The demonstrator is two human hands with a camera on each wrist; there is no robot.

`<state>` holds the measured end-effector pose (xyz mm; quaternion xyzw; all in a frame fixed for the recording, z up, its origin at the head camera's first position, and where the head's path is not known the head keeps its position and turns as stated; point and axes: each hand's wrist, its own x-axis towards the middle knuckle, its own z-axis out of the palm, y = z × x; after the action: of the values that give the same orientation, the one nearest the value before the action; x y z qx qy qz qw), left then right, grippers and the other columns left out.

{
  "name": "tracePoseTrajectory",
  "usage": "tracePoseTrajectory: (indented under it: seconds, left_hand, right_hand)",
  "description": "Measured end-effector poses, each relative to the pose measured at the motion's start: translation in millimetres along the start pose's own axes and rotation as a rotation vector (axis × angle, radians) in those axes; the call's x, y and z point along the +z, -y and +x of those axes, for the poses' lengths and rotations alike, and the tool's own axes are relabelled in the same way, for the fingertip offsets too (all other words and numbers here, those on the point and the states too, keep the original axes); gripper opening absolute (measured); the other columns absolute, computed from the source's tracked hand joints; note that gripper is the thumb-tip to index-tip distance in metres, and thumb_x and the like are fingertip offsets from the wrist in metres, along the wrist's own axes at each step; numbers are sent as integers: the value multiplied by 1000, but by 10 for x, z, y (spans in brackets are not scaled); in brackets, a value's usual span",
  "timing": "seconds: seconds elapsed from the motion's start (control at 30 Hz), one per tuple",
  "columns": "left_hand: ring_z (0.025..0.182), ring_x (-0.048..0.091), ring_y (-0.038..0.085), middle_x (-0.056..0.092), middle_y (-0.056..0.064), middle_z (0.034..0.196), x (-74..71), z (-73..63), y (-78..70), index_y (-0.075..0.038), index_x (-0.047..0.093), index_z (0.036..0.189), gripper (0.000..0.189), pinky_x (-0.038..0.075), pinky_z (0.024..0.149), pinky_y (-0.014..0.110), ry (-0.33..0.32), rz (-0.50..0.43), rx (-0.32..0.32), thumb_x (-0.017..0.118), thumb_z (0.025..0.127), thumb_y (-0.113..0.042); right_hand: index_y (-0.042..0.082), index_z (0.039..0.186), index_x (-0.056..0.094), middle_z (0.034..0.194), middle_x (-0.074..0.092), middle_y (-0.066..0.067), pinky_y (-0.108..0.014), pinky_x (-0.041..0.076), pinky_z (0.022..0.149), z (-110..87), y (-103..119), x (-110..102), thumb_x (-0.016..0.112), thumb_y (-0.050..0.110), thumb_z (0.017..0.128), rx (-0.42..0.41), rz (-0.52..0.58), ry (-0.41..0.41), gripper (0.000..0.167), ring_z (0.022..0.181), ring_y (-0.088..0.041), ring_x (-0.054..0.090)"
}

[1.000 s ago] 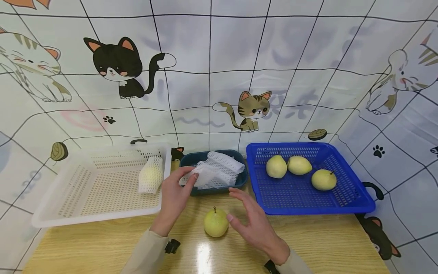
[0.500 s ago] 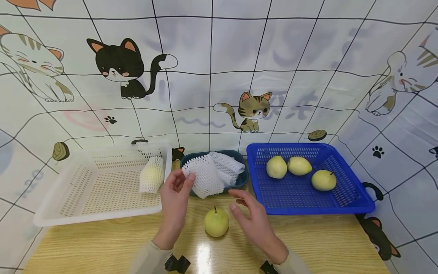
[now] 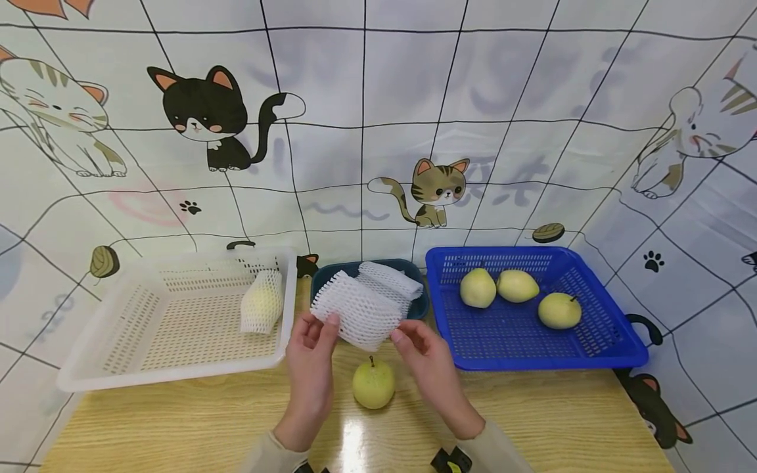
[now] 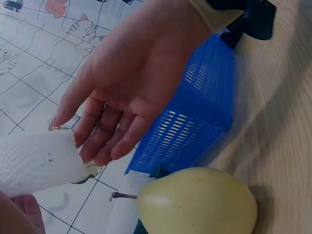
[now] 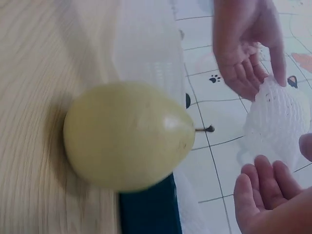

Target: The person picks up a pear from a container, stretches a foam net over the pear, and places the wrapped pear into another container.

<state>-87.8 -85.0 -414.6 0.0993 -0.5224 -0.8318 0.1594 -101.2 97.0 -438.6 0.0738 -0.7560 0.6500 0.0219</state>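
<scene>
A white foam fruit net [image 3: 357, 309] is held up in front of the small teal basket [image 3: 322, 276]. My left hand [image 3: 310, 368] pinches its left edge between thumb and fingers. My right hand [image 3: 434, 374] has its thumb and curled fingers at the net's lower right edge, gripping it lightly. The right wrist view shows the left hand [image 5: 248, 48] holding one end of the net [image 5: 278, 117]. A bare yellow-green pear [image 3: 374, 384] stands on the table below the net, stem up, touched by neither hand.
More foam net [image 3: 393, 282] lies in the teal basket. A white basket [image 3: 177, 378] on the left contains a netted pear [image 3: 262, 303]. The blue basket [image 3: 497, 345] on the right contains three bare pears, one being a pear [image 3: 558, 311] near its right wall. A cat-print cloth [image 3: 331, 157] hangs behind.
My left hand has lifted a foam net from the teal basket and moved slightly nearer. My right hand has come inward to the net's right edge. The pears have stayed put.
</scene>
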Motion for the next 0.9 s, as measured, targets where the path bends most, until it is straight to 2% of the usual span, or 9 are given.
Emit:
tracePoseTrajectory:
  seconds: [0.17,0.3,0.4,0.47,0.57,0.67,0.8,0.9]
  left_hand:
    - [105,64,17,67,8,113,-68,-23,84,2,58,120,21,55,93,29,73,-36,38,61,100,2]
    - [104,64,16,67,4,112,-160,-8,153,-3,59,115,18,54,96,32,214,-83,104,52,101,5]
    - [106,65,14,67,0,113,-231,14,191,-10,60,116,22,51,99,34,344,-106,137,40,107,-6]
    - [108,64,13,67,-4,115,-269,26,207,-15,61,118,33,49,101,34,413,-114,138,29,111,-19]
    - [109,62,10,68,-8,113,-312,41,216,-23,64,115,53,46,101,32,472,-125,110,13,113,-36]
    - [107,60,7,69,-11,111,-349,54,211,-27,68,109,66,45,99,28,513,-188,53,5,113,-44]
    - [107,62,7,71,-9,117,-387,97,187,-26,71,106,68,50,91,24,557,-267,-28,5,113,-45]
    - [114,65,14,72,-1,124,-396,153,179,-20,69,110,66,53,93,26,565,-274,-71,8,113,-46]
  right_hand:
    - [-4,111,64,105,68,-10,-25,53,90,76,42,43,68,16,101,44,102,-95,23,99,-15,65]
    - [-8,111,60,106,67,-8,-23,53,91,118,38,53,66,8,101,49,187,-153,20,100,-11,65]
    - [-10,112,59,106,65,-7,-23,53,90,135,35,54,65,6,101,43,231,-162,21,100,-11,64]
    - [-11,113,58,108,65,-7,-23,53,91,139,39,54,64,5,101,36,249,-157,21,102,-11,64]
    - [-11,113,57,109,64,-7,-24,52,92,148,40,49,62,5,102,29,261,-149,20,103,-12,64]
    - [-10,112,56,108,64,-6,-26,52,93,147,30,37,59,3,103,17,287,-134,16,102,-12,63]
    - [-4,109,54,107,66,-3,-26,53,94,131,19,16,53,-1,102,-38,378,-64,8,100,-11,63]
    - [2,109,56,107,66,0,-27,54,96,129,4,2,50,-4,101,-110,464,34,12,100,-10,64]
